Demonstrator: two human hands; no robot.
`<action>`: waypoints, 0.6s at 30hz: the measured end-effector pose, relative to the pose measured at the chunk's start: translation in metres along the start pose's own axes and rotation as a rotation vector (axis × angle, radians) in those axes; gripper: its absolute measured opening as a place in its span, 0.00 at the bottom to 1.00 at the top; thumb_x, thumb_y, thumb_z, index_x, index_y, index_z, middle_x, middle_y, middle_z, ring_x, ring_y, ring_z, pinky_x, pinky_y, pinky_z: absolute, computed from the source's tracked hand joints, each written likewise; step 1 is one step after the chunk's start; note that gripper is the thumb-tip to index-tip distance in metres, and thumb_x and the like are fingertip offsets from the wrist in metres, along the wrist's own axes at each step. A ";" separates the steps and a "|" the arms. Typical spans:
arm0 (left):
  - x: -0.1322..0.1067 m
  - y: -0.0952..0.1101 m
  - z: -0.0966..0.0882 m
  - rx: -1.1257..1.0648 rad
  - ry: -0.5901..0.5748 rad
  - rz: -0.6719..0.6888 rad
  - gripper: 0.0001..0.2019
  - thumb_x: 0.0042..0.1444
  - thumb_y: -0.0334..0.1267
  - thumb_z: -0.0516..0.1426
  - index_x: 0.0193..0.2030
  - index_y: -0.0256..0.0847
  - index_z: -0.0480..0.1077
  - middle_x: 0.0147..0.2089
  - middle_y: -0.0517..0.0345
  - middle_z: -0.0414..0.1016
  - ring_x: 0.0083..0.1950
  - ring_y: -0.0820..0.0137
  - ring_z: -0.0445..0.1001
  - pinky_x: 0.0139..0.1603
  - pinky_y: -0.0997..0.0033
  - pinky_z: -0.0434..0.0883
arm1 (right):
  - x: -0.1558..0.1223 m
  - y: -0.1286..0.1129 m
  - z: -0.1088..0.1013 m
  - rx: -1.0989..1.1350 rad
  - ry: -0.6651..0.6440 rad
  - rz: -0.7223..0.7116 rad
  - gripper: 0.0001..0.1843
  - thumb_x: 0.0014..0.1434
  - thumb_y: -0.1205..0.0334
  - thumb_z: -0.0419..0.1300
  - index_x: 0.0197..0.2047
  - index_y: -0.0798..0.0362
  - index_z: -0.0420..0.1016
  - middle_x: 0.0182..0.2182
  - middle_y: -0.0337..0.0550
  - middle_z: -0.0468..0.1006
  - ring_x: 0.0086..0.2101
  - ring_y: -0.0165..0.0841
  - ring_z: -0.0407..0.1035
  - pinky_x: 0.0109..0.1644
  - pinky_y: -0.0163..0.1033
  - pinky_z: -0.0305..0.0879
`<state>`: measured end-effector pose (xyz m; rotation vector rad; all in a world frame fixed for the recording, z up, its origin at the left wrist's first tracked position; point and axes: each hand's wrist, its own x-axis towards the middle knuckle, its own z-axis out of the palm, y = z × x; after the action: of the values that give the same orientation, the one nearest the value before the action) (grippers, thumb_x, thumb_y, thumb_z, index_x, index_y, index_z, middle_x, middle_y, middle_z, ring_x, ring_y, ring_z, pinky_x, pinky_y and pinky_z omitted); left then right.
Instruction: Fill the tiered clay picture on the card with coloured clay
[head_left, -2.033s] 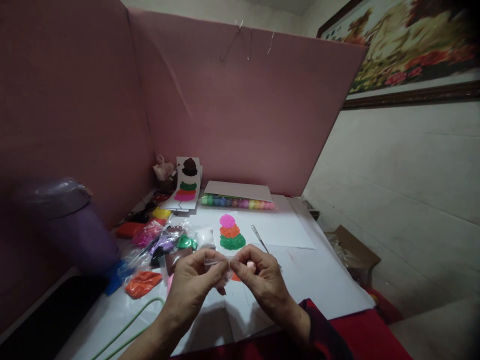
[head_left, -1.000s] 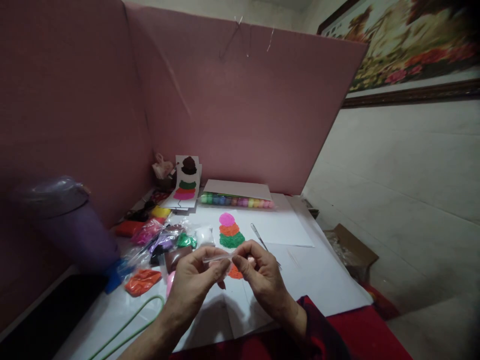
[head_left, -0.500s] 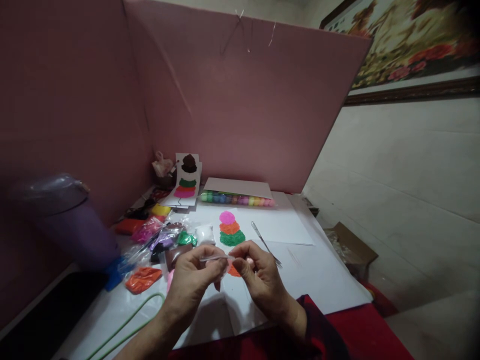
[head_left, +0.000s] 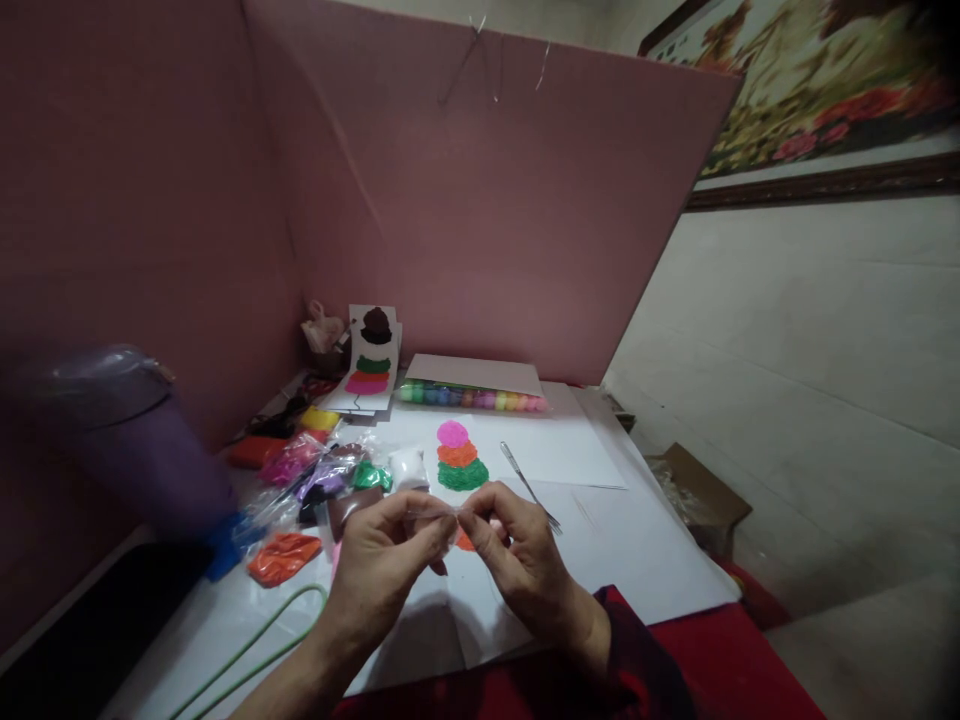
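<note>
Your left hand (head_left: 379,565) and right hand (head_left: 521,560) pinch a small clear plastic packet (head_left: 431,513) above the near worktop (head_left: 637,560), with pink, orange and green clay rounds (head_left: 459,455) already laid on white paper (head_left: 559,455) beyond.

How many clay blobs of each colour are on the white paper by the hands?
Pink blob: 1
Orange blobs: 2, the lower one peeking out between the left hand and right hand, which pinch a clear wrapper
Green blob: 1
Total: 4
</note>
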<state>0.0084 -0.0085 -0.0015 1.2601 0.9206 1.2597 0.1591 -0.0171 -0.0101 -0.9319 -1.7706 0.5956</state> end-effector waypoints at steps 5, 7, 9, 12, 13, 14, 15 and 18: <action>0.000 0.003 -0.001 0.001 -0.005 -0.026 0.06 0.45 0.36 0.64 0.26 0.36 0.74 0.24 0.59 0.72 0.24 0.74 0.69 0.24 0.75 0.71 | -0.001 0.001 0.000 -0.009 0.024 -0.007 0.06 0.61 0.65 0.53 0.32 0.54 0.67 0.25 0.36 0.67 0.23 0.26 0.59 0.26 0.31 0.56; 0.000 0.003 -0.001 -0.011 -0.002 -0.036 0.06 0.46 0.36 0.64 0.26 0.36 0.74 0.23 0.59 0.72 0.24 0.73 0.70 0.24 0.75 0.71 | -0.001 0.003 0.001 0.009 0.012 0.007 0.04 0.61 0.64 0.53 0.35 0.54 0.68 0.26 0.37 0.69 0.23 0.26 0.60 0.26 0.32 0.57; 0.000 0.002 -0.001 -0.018 -0.006 -0.026 0.06 0.46 0.37 0.64 0.26 0.36 0.74 0.23 0.59 0.72 0.24 0.73 0.69 0.24 0.75 0.71 | -0.002 0.003 0.002 0.028 -0.001 0.020 0.04 0.61 0.64 0.54 0.37 0.54 0.68 0.27 0.39 0.69 0.23 0.26 0.60 0.25 0.32 0.57; 0.000 0.001 0.000 -0.014 -0.022 -0.003 0.06 0.45 0.37 0.64 0.26 0.36 0.74 0.23 0.59 0.72 0.23 0.74 0.69 0.23 0.75 0.71 | -0.002 0.004 0.003 0.038 -0.004 0.033 0.05 0.60 0.64 0.54 0.33 0.54 0.68 0.26 0.38 0.68 0.22 0.25 0.59 0.22 0.31 0.55; -0.001 0.001 0.000 -0.015 -0.026 0.000 0.06 0.45 0.37 0.64 0.26 0.36 0.74 0.23 0.59 0.72 0.23 0.74 0.69 0.23 0.76 0.70 | -0.002 0.004 0.004 0.043 -0.002 0.039 0.06 0.60 0.64 0.54 0.32 0.54 0.67 0.25 0.37 0.67 0.21 0.25 0.58 0.21 0.31 0.53; -0.001 0.001 0.000 -0.021 -0.029 -0.004 0.07 0.45 0.37 0.64 0.25 0.35 0.74 0.23 0.59 0.72 0.22 0.74 0.69 0.23 0.76 0.70 | -0.001 0.003 0.003 0.056 -0.003 0.047 0.07 0.60 0.63 0.54 0.31 0.54 0.67 0.24 0.36 0.66 0.20 0.24 0.56 0.21 0.31 0.52; 0.000 0.002 0.000 -0.035 -0.031 -0.012 0.07 0.45 0.37 0.64 0.26 0.35 0.74 0.23 0.59 0.73 0.23 0.74 0.69 0.23 0.75 0.70 | -0.001 0.003 0.003 0.076 -0.001 0.057 0.07 0.61 0.63 0.54 0.30 0.54 0.66 0.23 0.36 0.65 0.19 0.24 0.55 0.20 0.31 0.50; 0.000 0.003 -0.002 -0.091 -0.025 -0.061 0.07 0.46 0.38 0.64 0.30 0.36 0.75 0.25 0.57 0.75 0.26 0.71 0.72 0.28 0.73 0.72 | 0.001 0.001 0.001 0.152 0.017 0.096 0.10 0.61 0.60 0.54 0.29 0.54 0.65 0.21 0.33 0.61 0.17 0.23 0.51 0.19 0.31 0.46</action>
<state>0.0057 -0.0082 0.0014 1.1659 0.8680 1.2213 0.1585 -0.0158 -0.0106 -0.9167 -1.6474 0.7706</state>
